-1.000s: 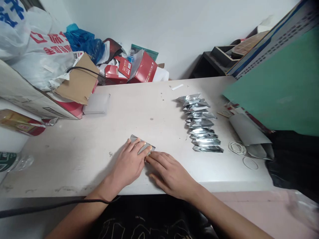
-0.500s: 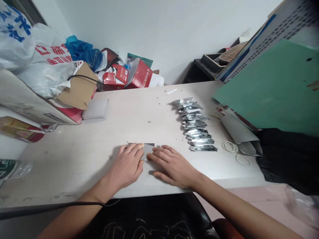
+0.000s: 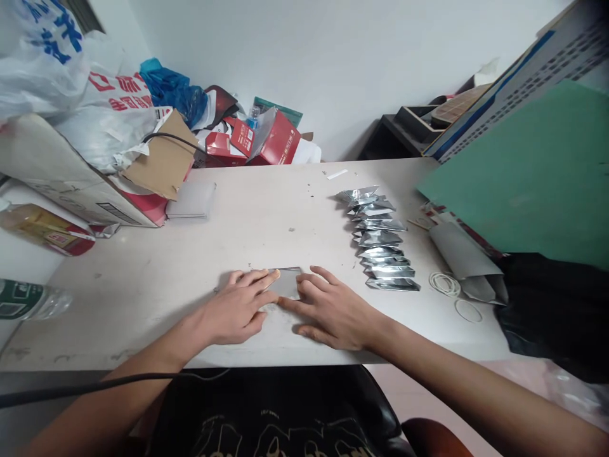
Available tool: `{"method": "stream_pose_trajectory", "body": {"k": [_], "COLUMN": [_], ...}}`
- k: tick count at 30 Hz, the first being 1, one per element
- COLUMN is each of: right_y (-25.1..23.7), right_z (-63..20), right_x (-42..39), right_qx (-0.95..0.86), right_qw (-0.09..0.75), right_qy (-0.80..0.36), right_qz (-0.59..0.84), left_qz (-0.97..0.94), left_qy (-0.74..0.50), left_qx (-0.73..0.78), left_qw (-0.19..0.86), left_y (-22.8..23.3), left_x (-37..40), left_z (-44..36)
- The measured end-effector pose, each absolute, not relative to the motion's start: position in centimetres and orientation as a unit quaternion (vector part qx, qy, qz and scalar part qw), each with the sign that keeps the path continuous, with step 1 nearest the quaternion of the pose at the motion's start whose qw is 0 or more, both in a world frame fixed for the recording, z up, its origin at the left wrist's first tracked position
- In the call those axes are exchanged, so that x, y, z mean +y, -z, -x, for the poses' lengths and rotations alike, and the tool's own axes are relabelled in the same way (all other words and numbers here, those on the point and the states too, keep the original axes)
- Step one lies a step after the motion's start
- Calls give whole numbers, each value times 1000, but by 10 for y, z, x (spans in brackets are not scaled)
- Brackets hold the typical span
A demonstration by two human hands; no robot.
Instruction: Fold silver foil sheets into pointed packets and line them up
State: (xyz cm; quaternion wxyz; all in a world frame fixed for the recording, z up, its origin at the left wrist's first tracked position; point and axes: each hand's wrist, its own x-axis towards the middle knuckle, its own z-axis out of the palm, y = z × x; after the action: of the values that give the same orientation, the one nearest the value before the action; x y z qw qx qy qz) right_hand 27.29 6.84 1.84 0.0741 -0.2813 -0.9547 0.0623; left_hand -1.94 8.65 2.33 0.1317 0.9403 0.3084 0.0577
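Observation:
A flat, thin silvery-grey sheet (image 3: 288, 284) lies on the white table near its front edge, partly hidden by both hands. My left hand (image 3: 245, 304) rests palm down over the sheet's left part, its fingers stretched out and spread. From the right, my right hand (image 3: 328, 309) lies on the sheet's right end and lower edge, fingers apart, with the forefinger reaching toward the left hand. Neither hand is wrapped round anything. To the right stands a column of several folded silver foil pieces (image 3: 385, 238), overlapping one another.
White rubber bands (image 3: 444, 284) and a rolled grey sheet (image 3: 469, 263) lie at the right, by a green board (image 3: 528, 184) and black cloth (image 3: 552, 311). Boxes, plastic bags (image 3: 114, 114) and bottles (image 3: 23, 299) crowd the left. A black cable (image 3: 118, 383) crosses my left forearm.
The view has shifted slightly. The left hand has slid a little left on the sheet, and the right hand's fingers have spread, uncovering more of the sheet between them.

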Motion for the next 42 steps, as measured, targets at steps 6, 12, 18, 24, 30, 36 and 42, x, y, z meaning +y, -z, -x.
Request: {"method": "stream_pose_trajectory", "body": {"k": [6,12,18,24,30,36,42], "right_y": [-25,-26,-23,-26,-24,-17,-4], "right_z": [-265,-266,-272,-292,-314,-317,-300], "right_x": [64,61,63,66,65,62,56], "right_qx": [-951,-950,-949,-957,-954,-958,-941], "right_qw": [52,48,53,40,51,58,159], "right_qy": [-52,-54,-83,-59,-52,-40,35], "right_qz": [300,303,301,280,290,277,297], "left_qz": [-951,-940,-926,-911,-894,-888,-884], "left_qy": [-49,-88,-112,-146,-179,-201,-194], "left_qx": [276,308,348,377,403,409,423], "left_qw": [131,116,99,79,72,57,44], "left_y": [-25,-27,-27,-17,-13,-13,-18], "left_x": [93,85,68,53,49,43,41], "left_z": [24,30,35,32,35,40,47]}}
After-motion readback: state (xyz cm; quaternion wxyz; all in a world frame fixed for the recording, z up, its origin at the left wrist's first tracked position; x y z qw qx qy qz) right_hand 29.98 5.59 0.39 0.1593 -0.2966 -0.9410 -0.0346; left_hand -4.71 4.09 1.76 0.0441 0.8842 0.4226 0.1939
